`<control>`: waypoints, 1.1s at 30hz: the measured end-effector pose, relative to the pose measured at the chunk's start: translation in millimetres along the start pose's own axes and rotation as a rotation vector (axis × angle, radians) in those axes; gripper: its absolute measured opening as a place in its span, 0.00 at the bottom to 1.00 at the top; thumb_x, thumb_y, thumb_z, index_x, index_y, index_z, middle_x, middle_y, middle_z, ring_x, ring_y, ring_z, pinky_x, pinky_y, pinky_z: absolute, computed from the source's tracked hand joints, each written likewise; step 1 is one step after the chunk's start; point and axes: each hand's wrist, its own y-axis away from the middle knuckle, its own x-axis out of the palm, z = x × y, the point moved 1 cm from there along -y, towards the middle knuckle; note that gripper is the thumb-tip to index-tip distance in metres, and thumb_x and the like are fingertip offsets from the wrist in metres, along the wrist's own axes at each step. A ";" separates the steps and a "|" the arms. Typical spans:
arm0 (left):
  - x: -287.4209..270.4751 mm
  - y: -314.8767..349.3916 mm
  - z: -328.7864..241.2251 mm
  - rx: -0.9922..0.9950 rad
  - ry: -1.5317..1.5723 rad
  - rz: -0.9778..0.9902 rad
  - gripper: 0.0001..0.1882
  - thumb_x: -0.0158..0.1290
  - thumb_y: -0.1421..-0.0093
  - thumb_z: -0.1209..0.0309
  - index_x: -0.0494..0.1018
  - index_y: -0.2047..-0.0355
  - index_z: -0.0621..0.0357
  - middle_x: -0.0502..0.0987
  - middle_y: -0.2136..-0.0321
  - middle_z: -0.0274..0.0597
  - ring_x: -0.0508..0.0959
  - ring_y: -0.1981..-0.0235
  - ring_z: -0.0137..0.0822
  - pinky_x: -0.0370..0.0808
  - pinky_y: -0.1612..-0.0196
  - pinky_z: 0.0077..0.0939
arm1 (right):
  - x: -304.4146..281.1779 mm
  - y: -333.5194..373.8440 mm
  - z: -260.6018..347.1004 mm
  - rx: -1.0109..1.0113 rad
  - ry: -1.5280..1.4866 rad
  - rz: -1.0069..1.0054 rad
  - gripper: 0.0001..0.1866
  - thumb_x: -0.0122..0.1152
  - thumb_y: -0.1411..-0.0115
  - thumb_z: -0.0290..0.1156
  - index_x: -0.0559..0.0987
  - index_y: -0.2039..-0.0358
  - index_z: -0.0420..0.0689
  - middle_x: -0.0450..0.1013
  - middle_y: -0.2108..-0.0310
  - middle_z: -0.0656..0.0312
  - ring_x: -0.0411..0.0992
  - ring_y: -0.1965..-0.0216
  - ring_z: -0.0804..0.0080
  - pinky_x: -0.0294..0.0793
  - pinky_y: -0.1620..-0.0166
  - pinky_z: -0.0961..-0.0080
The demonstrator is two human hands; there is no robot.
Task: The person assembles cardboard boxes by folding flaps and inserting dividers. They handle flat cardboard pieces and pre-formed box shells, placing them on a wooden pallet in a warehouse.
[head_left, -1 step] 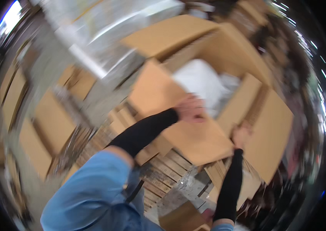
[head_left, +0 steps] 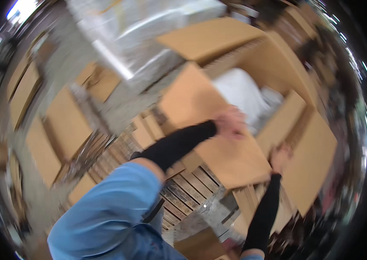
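Head view: left hand (head_left: 231,123) on near flap (head_left: 235,160) of open cardboard carton (head_left: 294,65), right hand (head_left: 281,157) at right flap (head_left: 313,158); blurred, can't tell if either grips. White bundle (head_left: 240,92) inside.

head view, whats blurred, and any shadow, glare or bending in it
Head view: left hand and right hand smeared; head view: soft shadow on the near box flap, glare on the plastic-wrapped stack; head view: surroundings curve toward the picture's dark rim.
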 end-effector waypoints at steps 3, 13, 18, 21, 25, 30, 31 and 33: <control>4.8 -2.0 -7.2 0.073 -0.017 -0.238 0.23 0.57 0.48 0.40 0.79 0.73 0.47 0.76 0.69 0.44 0.76 0.65 0.48 0.71 0.58 0.48 | -11.2 7.4 -28.3 -0.130 -0.248 -0.225 0.30 0.59 0.36 0.44 0.72 0.41 0.37 0.71 0.43 0.44 0.68 0.41 0.47 0.63 0.35 0.57; -134.9 352.6 -111.8 -0.399 0.318 -0.271 0.16 0.58 0.43 0.65 0.73 0.56 0.57 0.60 0.35 0.59 0.62 0.37 0.60 0.62 0.36 0.55 | 29.7 272.4 214.5 -0.406 -0.580 -0.044 0.27 0.61 0.35 0.43 0.72 0.39 0.46 0.72 0.44 0.46 0.72 0.46 0.58 0.74 0.46 0.59; -313.3 760.4 -219.3 -1.696 -0.046 0.443 0.25 0.60 0.46 0.55 0.76 0.48 0.46 0.77 0.53 0.55 0.76 0.47 0.55 0.73 0.49 0.54 | 22.0 463.8 460.8 -0.676 -0.735 0.782 0.25 0.61 0.35 0.41 0.73 0.41 0.44 0.72 0.45 0.46 0.72 0.46 0.56 0.74 0.44 0.58; -432.0 874.3 -316.1 -2.275 -0.370 0.350 0.23 0.58 0.43 0.55 0.75 0.50 0.50 0.78 0.58 0.53 0.79 0.55 0.54 0.74 0.53 0.54 | 7.3 518.3 580.0 -0.925 -0.690 1.018 0.24 0.62 0.35 0.40 0.74 0.42 0.43 0.72 0.45 0.45 0.72 0.46 0.55 0.73 0.43 0.57; -533.5 922.6 -405.4 -2.429 -0.707 -0.441 0.20 0.56 0.40 0.58 0.73 0.52 0.57 0.78 0.59 0.57 0.78 0.56 0.56 0.74 0.52 0.50 | 6.8 513.2 720.4 -1.067 -0.603 0.970 0.23 0.62 0.35 0.38 0.74 0.44 0.41 0.73 0.45 0.45 0.72 0.46 0.53 0.73 0.42 0.56; -503.0 899.0 -484.2 -2.484 -0.756 -0.969 0.18 0.55 0.38 0.58 0.71 0.61 0.63 0.77 0.65 0.60 0.77 0.61 0.61 0.74 0.58 0.50 | 45.0 342.5 885.8 -0.965 -0.536 0.423 0.21 0.62 0.35 0.36 0.75 0.46 0.39 0.73 0.46 0.44 0.72 0.46 0.52 0.73 0.40 0.55; -470.7 891.2 -499.1 -2.588 -0.709 -0.914 0.18 0.56 0.39 0.58 0.70 0.64 0.64 0.77 0.67 0.61 0.77 0.63 0.62 0.74 0.60 0.50 | 45.9 316.0 927.4 -0.934 -0.565 0.354 0.20 0.62 0.35 0.36 0.76 0.47 0.38 0.73 0.46 0.44 0.72 0.46 0.51 0.73 0.40 0.55; -408.4 867.5 -520.6 -2.650 -0.506 -0.945 0.20 0.59 0.42 0.57 0.71 0.66 0.63 0.77 0.68 0.61 0.78 0.64 0.60 0.74 0.62 0.51 | 42.6 322.2 1031.3 -0.707 -0.905 0.734 0.24 0.58 0.37 0.31 0.70 0.42 0.39 0.72 0.48 0.48 0.71 0.49 0.57 0.72 0.46 0.59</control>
